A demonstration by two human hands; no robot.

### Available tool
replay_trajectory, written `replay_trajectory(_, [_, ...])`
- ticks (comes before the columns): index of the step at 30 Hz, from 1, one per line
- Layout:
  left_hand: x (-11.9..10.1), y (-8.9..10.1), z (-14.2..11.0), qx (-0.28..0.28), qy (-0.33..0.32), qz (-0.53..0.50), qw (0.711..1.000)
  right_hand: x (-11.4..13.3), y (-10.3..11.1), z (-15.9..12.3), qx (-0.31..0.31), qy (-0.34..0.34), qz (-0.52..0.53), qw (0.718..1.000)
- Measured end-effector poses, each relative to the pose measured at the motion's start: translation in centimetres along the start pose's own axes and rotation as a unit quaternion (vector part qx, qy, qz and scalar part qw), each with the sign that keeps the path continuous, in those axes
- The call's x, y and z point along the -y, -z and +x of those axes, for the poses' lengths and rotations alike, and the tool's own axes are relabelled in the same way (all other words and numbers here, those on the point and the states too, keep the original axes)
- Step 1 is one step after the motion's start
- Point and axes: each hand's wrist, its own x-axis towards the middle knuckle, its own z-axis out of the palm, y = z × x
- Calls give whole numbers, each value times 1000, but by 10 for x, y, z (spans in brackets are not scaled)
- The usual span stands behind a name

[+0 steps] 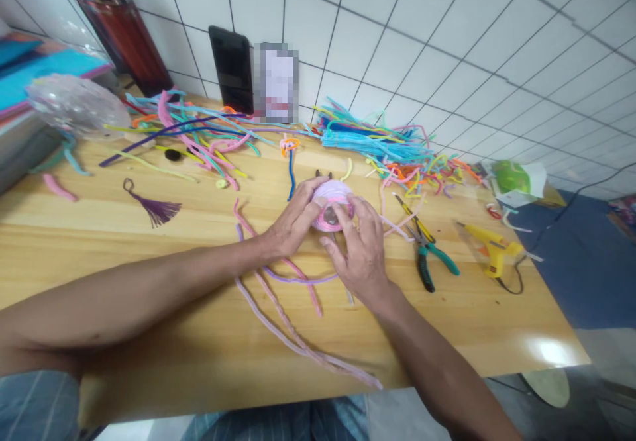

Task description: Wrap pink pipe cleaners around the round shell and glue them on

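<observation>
Between my two hands is a small round piece (334, 190) wound from pale lilac and pink pipe cleaners, with a dark, shiny round opening or disc in its near side. My left hand (297, 216) grips it from the left, fingers bent around its edge. From the right, my right hand (362, 242) presses fingers on its front and side. Two small dark tips stick up behind it. Loose pink and lilac pipe cleaners (278, 312) lie on the wooden table (163, 295) below my hands.
Pliers (428, 259) and a yellow hot glue gun (494, 249) lie at right. Piles of coloured pipe cleaners (372, 138) run along the tiled wall. A purple tassel (154, 208) lies at left. A black phone (231, 70) and a red flask (122, 30) stand behind.
</observation>
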Motion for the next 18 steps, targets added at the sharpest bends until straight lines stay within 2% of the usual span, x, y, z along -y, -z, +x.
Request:
replay_trajectory(5, [-1, -1, 2, -7, 17, 6, 1000, 1, 2, 1, 2, 1, -1, 1000])
replay_trajectory(11, [-2, -2, 2, -13, 2, 15, 1000, -9, 13, 5, -50, -7, -24, 998])
replay_trajectory(18, [-3, -2, 1, -14, -10, 25, 1000, -12, 16, 6, -39, -6, -36, 999])
